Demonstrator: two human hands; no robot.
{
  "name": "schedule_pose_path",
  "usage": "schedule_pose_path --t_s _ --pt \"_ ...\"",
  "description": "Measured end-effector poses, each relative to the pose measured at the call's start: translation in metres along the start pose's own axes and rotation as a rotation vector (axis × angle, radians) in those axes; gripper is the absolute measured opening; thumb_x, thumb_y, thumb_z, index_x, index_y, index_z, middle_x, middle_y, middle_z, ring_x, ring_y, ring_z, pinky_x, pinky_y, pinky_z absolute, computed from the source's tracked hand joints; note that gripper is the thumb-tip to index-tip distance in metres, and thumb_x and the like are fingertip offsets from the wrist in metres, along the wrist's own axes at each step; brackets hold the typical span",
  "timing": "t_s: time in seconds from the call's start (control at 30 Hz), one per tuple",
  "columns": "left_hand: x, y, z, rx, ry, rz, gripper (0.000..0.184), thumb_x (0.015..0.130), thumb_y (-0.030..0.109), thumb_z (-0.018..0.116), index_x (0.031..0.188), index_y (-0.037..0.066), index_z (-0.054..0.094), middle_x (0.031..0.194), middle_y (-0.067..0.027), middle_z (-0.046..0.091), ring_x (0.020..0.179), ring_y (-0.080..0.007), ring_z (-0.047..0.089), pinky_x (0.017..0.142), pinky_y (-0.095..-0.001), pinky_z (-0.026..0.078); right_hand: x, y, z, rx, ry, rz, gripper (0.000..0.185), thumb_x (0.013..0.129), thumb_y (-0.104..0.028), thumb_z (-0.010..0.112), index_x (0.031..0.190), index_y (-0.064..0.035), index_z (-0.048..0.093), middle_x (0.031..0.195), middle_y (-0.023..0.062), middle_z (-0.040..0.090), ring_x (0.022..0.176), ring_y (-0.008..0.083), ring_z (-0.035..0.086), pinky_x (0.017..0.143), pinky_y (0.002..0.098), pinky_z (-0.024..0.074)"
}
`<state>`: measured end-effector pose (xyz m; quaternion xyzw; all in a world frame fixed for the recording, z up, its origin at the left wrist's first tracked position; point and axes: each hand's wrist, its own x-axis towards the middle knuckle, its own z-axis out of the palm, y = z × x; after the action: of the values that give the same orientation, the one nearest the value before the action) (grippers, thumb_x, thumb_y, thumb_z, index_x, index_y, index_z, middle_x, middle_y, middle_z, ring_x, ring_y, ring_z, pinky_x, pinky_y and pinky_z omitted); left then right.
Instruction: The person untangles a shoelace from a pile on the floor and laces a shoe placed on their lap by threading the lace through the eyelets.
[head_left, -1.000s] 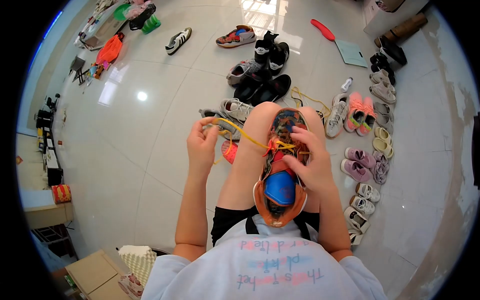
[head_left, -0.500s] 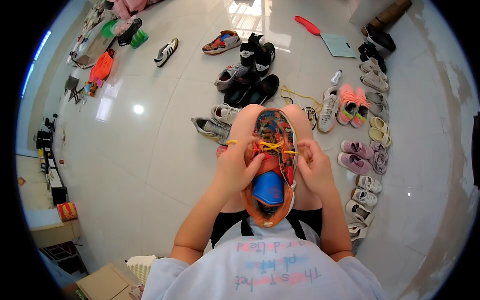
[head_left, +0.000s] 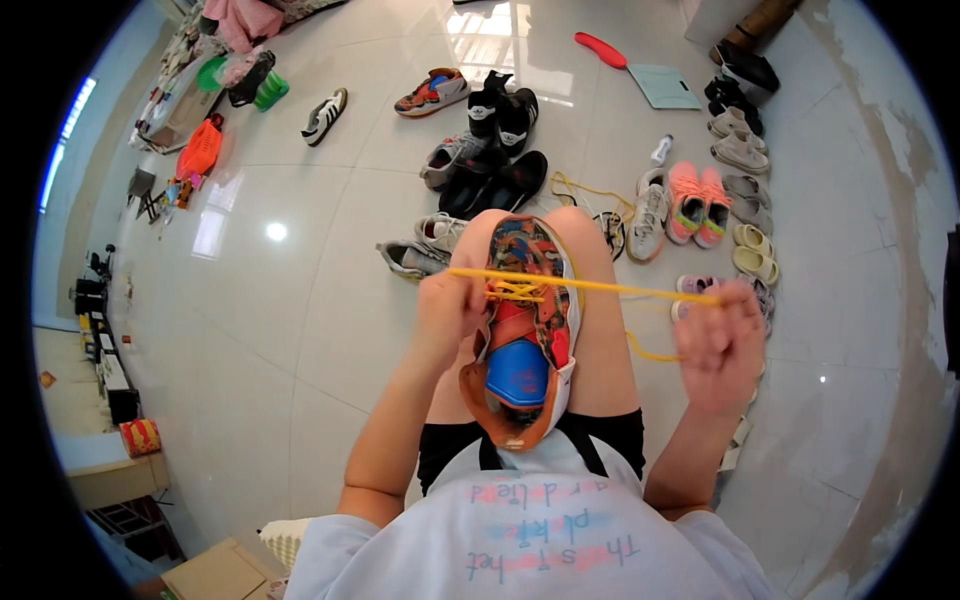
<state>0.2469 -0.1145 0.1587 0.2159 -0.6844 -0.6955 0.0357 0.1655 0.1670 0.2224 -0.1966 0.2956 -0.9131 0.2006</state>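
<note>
A colourful sneaker (head_left: 517, 325) lies across my knees, toe away from me, with a blue insert (head_left: 518, 372) in its opening. Yellow lacing crosses part of its front. My left hand (head_left: 448, 312) is closed on a yellow shoelace (head_left: 590, 285) beside the shoe's left side. From there the lace runs taut over the shoe to my right hand (head_left: 720, 340), which pinches it out to the right and is slightly blurred. More yellow lace hangs in a loop below my right hand.
Several shoes, such as a black sneaker (head_left: 518, 120), stand on the tiled floor ahead. A matching colourful sneaker (head_left: 432, 93) lies farther off. Along the right wall runs a row of shoes, including pink sneakers (head_left: 698, 205). A red-handled dustpan (head_left: 664, 87) lies beyond.
My right hand has moved right and away from the shoe, drawing the yellow lace out long. My left hand has shifted slightly left, off the lacing. The view has shifted a little.
</note>
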Motion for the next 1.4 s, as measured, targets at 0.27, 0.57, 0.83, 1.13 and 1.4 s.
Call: schedule_pose_path --t_s 0.27,0.57,0.83,1.13,1.4 --pt "-0.002 0.013 0.002 -0.429 0.205 -0.073 0.008 0.091 0.014 0.053 0.092 0.007 0.056 0.066 0.0017 0.045 0.046 -0.0038 0.033 0.040 -0.0185 0.024 -0.002 0.003 -0.029 0.126 0.367 -0.207 0.030 0.095 -0.012 0.046 0.121 0.0012 0.052 0.106 0.0084 0.057 0.081 0.0133 0.053 0.074 0.0284 0.0440" --pt "-0.045 0.048 0.044 0.209 -0.576 0.204 0.012 0.090 0.013 0.059 0.087 0.002 0.055 0.065 -0.0016 0.052 0.061 -0.0086 0.051 0.057 -0.0240 0.041 0.013 0.072 0.059 0.066 0.068 0.080 0.053 0.091 -0.010 0.048 0.139 0.0033 0.034 0.144 0.0168 0.035 0.120 0.0322 0.051 0.101 0.0424 0.0422" --pt "-0.041 0.043 0.009 0.206 -0.426 0.089 0.016 0.095 0.014 0.054 0.083 0.002 0.056 0.073 0.0002 0.055 0.069 -0.0063 0.052 0.059 -0.0227 0.042 0.014 0.026 -0.017 0.037 0.386 -0.032 0.040 0.091 -0.010 0.046 0.129 0.0028 0.046 0.116 0.0113 0.057 0.076 0.0110 0.052 0.055 0.0210 0.0409" --pt "-0.046 0.036 0.012 0.335 -0.334 0.263 0.003 0.088 0.005 0.059 0.090 0.002 0.060 0.074 -0.0042 0.058 0.067 -0.0119 0.057 0.061 -0.0260 0.047 0.009 0.056 -0.045 -1.062 0.501 0.385 0.022 0.088 -0.007 0.052 0.107 0.0011 0.060 0.095 0.0099 0.062 0.064 0.0118 0.053 0.056 0.0228 0.0429" --pt "-0.049 0.018 0.021 0.754 0.034 0.921 0.021 0.075 0.004 0.065 0.096 0.003 0.066 0.080 -0.0063 0.062 0.064 -0.0198 0.061 0.051 -0.0306 0.049 0.009 0.093 0.042 -1.353 0.062 0.045 0.013 0.082 -0.012 0.064 0.086 -0.0001 0.066 0.090 0.0115 0.056 0.083 0.0285 0.056 0.072 0.0365 0.0483"
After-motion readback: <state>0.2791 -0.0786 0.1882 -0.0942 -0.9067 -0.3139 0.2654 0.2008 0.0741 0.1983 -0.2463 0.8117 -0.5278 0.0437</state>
